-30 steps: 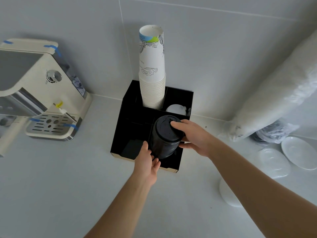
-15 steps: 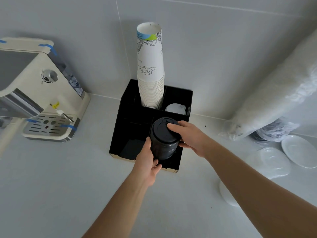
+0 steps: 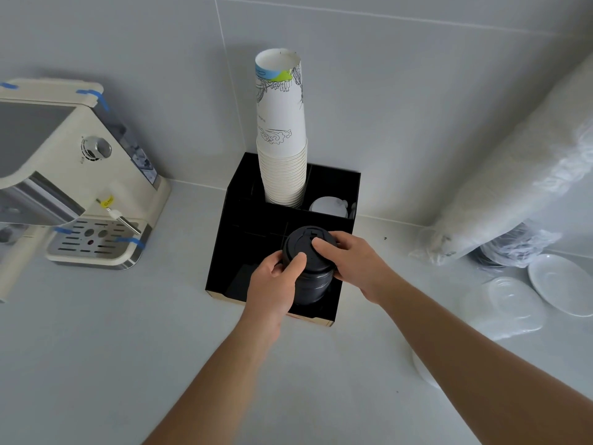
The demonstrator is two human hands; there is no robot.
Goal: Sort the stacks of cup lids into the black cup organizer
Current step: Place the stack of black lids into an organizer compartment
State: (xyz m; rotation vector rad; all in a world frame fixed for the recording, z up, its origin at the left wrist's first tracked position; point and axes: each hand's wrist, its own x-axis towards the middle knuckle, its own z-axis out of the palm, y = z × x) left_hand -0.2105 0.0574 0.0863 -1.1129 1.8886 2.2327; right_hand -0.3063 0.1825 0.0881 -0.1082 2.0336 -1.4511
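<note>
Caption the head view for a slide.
Both hands lower a black lid stack into the black organizer's front-right compartment.

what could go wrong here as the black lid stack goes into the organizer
1. The stack of black lids looks tilted in the front right compartment of the black organizer; released so, it may lean or spill.
2. The left hand and right hand work close below the tall paper cup stack, which a bump might topple.

Black lids (image 3: 308, 271), black organizer (image 3: 224, 252)
</note>
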